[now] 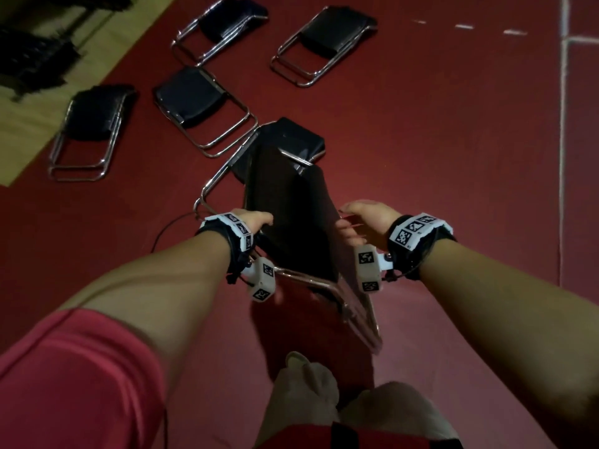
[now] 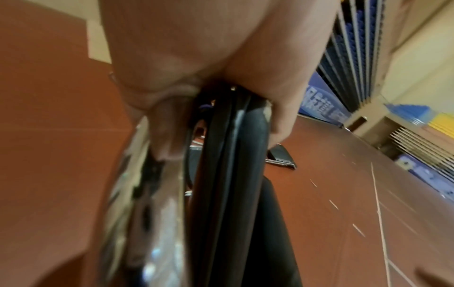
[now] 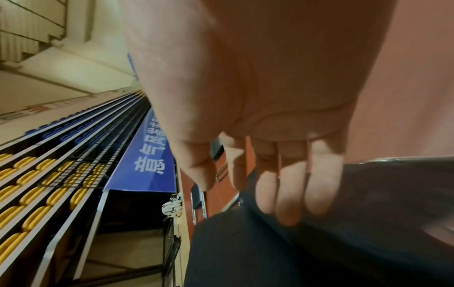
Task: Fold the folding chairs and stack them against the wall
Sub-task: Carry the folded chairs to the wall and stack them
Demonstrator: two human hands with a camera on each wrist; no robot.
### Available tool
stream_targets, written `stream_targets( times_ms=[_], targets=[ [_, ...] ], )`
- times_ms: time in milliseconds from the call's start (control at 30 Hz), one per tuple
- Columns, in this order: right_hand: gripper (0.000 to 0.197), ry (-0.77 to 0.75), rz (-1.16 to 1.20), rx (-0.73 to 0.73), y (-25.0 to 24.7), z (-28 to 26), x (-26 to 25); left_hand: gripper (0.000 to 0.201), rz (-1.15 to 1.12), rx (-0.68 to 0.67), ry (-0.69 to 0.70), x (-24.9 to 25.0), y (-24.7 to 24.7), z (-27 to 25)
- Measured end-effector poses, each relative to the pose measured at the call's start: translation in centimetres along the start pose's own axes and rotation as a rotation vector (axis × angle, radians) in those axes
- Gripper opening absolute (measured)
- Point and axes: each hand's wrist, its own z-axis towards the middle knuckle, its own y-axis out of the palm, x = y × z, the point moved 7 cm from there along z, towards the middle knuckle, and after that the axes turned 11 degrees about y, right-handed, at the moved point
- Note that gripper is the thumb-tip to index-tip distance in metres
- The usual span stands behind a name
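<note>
I hold a black folding chair (image 1: 291, 205) with a chrome frame, partly folded, its far end down on the red floor. My left hand (image 1: 256, 220) grips its left edge; the left wrist view shows the thumb and fingers (image 2: 169, 139) curled round the black seat edge (image 2: 228, 155) and the chrome tube. My right hand (image 1: 363, 215) is at the right edge. In the right wrist view its fingers (image 3: 290, 194) lie fairly straight on the black pad (image 3: 319, 242), the thumb apart to the left.
Several folded chairs lie flat on the red floor ahead, at the left (image 1: 87, 131), middle (image 1: 201, 105) and far end (image 1: 324, 40). A tan mat (image 1: 48, 102) borders the left. Bleachers with yellow seats (image 3: 36, 194) and a blue banner (image 3: 147, 155) stand beyond.
</note>
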Motion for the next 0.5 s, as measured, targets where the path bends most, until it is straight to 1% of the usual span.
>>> stream_targets(
  times_ms=[33,100,167,267,300,333,367,467,500],
  targets=[
    [0.006,-0.061,-0.021,0.05,-0.3,-0.1,-1.4,0.055,0.018,0.018,0.015,0.7,-0.3,0.4],
    [0.023,-0.177,-0.115,0.14,-1.0,-0.2,-3.9,0.058,0.054,0.053,0.037,2.0,-0.6,1.3],
    [0.037,-0.261,-0.214,0.174,-1.6,0.5,-5.9,0.058,0.106,0.055,0.065,3.3,-0.6,1.9],
    [0.046,-0.393,-0.527,0.265,-2.7,1.9,-9.7,0.046,0.108,0.06,0.13,5.3,0.1,2.8],
    [0.052,-0.432,-0.626,0.271,-2.7,2.2,-11.0,0.041,0.105,0.069,0.16,6.0,0.3,2.8],
    [0.059,-0.467,-0.733,0.263,-2.6,2.5,-12.5,0.04,0.101,0.069,0.162,6.5,0.7,2.8],
    [0.066,-0.506,-0.854,0.25,-2.3,2.8,-13.9,0.042,0.097,0.058,0.162,7.0,1.3,2.6],
    [0.082,-0.679,-1.198,0.196,-1.0,3.2,-16.8,0.061,0.095,0.033,0.131,8.5,3.0,1.7],
    [0.087,-0.711,-1.304,0.17,-0.6,3.2,-17.3,0.066,0.103,0.028,0.13,8.8,3.5,1.5]
  ],
)
